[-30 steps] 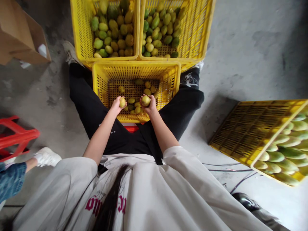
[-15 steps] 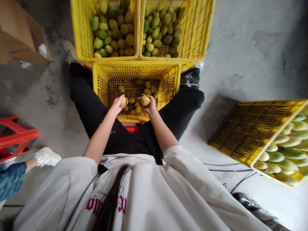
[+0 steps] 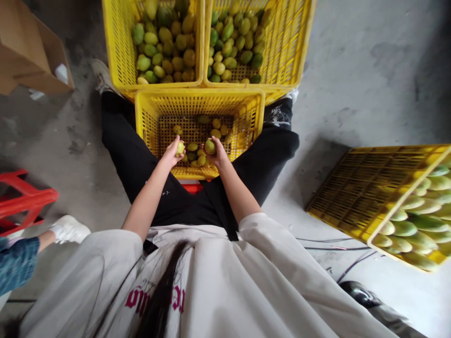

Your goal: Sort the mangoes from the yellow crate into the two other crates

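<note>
Above the small yellow crate (image 3: pixel 200 94) between my knees, both hands are closed on fruit. My left hand (image 3: pixel 172 153) holds a small yellow-green mango (image 3: pixel 180 148), its fingers curled round the far side. In my right hand (image 3: pixel 220 154) rests a rounder green mango (image 3: pixel 210 147), facing up and gripped between thumb and fingers. The two hands are a short distance apart, with several yellowish mangoes (image 3: pixel 192 147) lying on the crate floor beneath and between them. More mangoes (image 3: pixel 216 123) lie toward the far right of that crate. My palms are mostly hidden.
Two larger yellow crates of green and yellow mangoes, one left (image 3: pixel 155 87) and one right (image 3: pixel 253 86), stand just beyond. A tilted crate (image 3: pixel 373 183) of long green fruit is at right. Cardboard box (image 3: pixel 28 51), red stool (image 3: pixel 28 199) and another person's shoe (image 3: pixel 70 229) are at left.
The mango in my right hand has turned and shifted slightly left. The one in my left hand has also turned a little. Both hands stay over the small crate.
</note>
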Demonstrator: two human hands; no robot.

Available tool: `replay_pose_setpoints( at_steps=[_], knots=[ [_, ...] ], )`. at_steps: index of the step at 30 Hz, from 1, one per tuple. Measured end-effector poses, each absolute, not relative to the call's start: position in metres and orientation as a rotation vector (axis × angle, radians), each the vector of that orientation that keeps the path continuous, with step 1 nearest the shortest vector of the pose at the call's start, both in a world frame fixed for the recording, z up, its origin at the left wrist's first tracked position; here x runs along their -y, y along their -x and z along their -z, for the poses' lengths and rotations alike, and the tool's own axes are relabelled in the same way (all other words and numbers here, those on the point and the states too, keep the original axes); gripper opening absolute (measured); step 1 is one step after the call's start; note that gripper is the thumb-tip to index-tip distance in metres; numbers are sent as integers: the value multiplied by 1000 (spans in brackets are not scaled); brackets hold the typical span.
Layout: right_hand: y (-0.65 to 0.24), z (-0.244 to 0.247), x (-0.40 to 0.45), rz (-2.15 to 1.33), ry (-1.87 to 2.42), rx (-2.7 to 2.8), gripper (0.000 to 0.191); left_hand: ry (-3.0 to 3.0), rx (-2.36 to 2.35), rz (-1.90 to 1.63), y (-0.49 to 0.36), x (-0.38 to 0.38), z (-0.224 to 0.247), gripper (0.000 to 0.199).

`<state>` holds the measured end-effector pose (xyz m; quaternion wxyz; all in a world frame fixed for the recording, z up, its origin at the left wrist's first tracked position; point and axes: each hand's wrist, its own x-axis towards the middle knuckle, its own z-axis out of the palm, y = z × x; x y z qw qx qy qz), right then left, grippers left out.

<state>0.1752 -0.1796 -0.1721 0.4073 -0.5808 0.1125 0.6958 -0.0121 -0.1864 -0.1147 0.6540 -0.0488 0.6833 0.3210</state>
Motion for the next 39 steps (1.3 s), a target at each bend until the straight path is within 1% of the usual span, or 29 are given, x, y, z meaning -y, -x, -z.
replay_pose_setpoints(
  at_steps=[2,5,9,11,15,16,19,23,29,32,34,37,39],
  knots=[
    [-176,171,179,-1726,1464,-362,16,99,-1548,-754,11,186,112,41],
    [-177,168,178,-1699,1455,-450,28,150,-1547,-784,11,185,112,39],
    [-177,165,178,-1746,1442,-412,22,252,-1534,-794,12,183,120,36],
    [-175,165,179,-1768,1459,-346,23,277,-1527,-795,13,183,122,34],
    [-174,165,180,-1784,1511,-231,29,304,-1524,-764,13,184,120,44],
    [-174,165,179,-1788,1510,-233,28,300,-1520,-753,13,184,118,46],
    [-175,163,179,-1794,1481,-298,16,266,-1491,-743,12,184,114,50],
    [-178,161,180,-1798,1452,-362,26,196,-1483,-766,12,185,112,46],
    [-177,170,182,-1821,1522,-300,10,175,-1494,-816,10,188,113,32],
    [-175,173,181,-1768,1516,-318,18,233,-1513,-780,8,186,109,28],
    [-174,171,181,-1745,1509,-361,20,275,-1513,-738,8,184,104,36],
    [-175,166,179,-1761,1523,-424,12,315,-1512,-712,8,182,97,57],
    [-176,163,179,-1791,1538,-443,20,321,-1523,-716,8,180,95,63]
  ],
)
